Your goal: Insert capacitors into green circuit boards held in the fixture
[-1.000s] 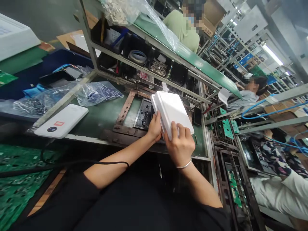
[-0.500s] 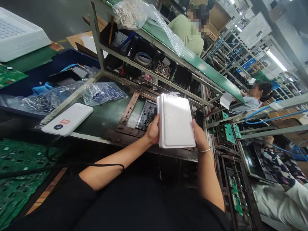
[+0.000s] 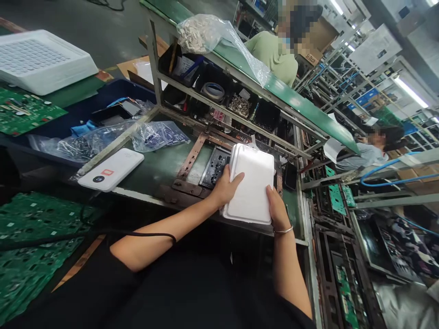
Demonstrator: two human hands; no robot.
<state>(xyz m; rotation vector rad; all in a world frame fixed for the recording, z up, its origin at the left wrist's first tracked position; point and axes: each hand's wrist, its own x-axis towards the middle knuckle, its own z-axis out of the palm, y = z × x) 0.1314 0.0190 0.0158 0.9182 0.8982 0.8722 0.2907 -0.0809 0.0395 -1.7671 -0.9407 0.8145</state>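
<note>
I hold a white plastic casing (image 3: 252, 183) flat, smooth side up, just above the green bench (image 3: 161, 164). My left hand (image 3: 226, 187) grips its left edge with the thumb on top. My right hand (image 3: 277, 210) clasps its near right corner; a silver bangle sits on that wrist. Under the casing's left side lies a black circuit board (image 3: 215, 161) seated in a rusty metal fixture (image 3: 187, 171).
A white device (image 3: 110, 170) with a red label lies at the bench's left. Clear bags of parts (image 3: 157, 135) sit behind it. Black bins (image 3: 240, 105) fill the shelf rack. Green circuit boards (image 3: 30, 237) are stacked at lower left. Other people work at the far side and at right.
The casing has gone from tilted on edge to lying flat and lower over the bench. My right hand slid from its front face to the near right corner.
</note>
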